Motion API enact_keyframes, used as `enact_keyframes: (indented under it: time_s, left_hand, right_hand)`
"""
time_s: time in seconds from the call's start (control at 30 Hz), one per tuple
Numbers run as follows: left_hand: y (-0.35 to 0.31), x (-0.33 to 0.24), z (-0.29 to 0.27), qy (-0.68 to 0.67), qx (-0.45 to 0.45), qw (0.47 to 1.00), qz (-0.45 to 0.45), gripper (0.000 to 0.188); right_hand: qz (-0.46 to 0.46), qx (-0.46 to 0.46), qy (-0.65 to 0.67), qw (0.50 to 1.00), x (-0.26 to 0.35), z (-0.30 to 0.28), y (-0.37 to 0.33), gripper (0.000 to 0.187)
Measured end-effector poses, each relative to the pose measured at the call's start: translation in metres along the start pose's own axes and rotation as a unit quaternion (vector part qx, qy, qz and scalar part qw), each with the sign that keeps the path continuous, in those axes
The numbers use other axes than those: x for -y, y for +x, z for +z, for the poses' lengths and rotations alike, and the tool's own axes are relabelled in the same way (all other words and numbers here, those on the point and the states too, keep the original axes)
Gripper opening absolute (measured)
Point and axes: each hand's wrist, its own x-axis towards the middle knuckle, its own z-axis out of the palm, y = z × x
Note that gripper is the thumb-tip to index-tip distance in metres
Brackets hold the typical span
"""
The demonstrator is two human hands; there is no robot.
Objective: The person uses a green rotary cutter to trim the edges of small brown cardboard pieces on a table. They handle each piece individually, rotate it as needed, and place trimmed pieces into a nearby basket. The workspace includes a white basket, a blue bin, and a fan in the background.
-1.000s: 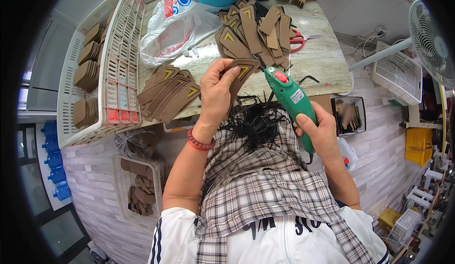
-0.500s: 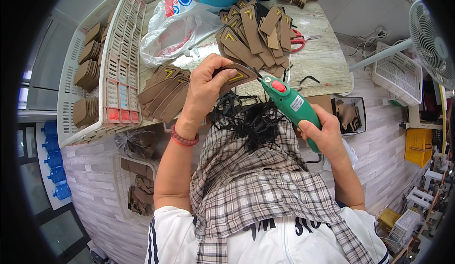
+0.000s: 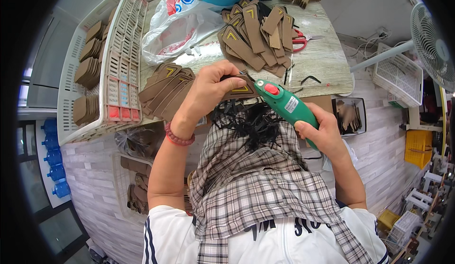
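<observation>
Left hand (image 3: 213, 85): grasping a brown piece (image 3: 249, 92) with a yellow angled mark, thumb across its face near the mark. Piece is raised above the lap, just off the near edge of the table (image 3: 329, 60). Red bracelet (image 3: 179, 136) on the left wrist.

Right hand (image 3: 321, 129): wrapped around the rear of a green power tool (image 3: 290, 105), thumb along its side, well apart from the red button (image 3: 271, 89). Tool is tilted, its head up and to the left, at the piece's right end; whether the tip touches cannot be told.

Below the piece: tangle of black strips (image 3: 256, 129) on the checked apron (image 3: 256, 183).

On table: large heap of brown pieces (image 3: 253, 29) beyond the hands, red-handled scissors (image 3: 299, 41) just right of it; smaller overlapping stack (image 3: 163, 91) left of the left hand; white plastic bag (image 3: 166, 39) behind that stack.
</observation>
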Motion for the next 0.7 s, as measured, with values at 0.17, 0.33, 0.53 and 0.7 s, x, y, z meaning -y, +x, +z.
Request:
enact_keyframes:
  time_s: [0.17, 0.33, 0.53, 0.7]
  left_hand:
    - [-0.002, 0.015, -0.005, -0.011, -0.016, 0.999, -0.038, 0.014]
    - [0.0, 0.063, -0.088, 0.22, -0.165, 0.961, -0.036, 0.015]
    - [0.056, 0.08, -0.024, 0.372, -0.326, 0.868, 0.051, 0.032]
    - [0.114, 0.104, 0.044, 0.299, -0.431, 0.849, -0.065, 0.042]
  right_hand:
    - [0.001, -0.011, 0.004, 1.0, -0.006, 0.015, 0.014, 0.041]
    - [0.009, -0.064, 0.029, 0.997, -0.018, 0.011, 0.009, 0.036]
    - [0.013, -0.1, 0.066, 0.993, -0.03, 0.009, 0.008, 0.032]
    - [0.021, -0.12, 0.064, 0.99, -0.03, 0.014, 0.01, 0.03]
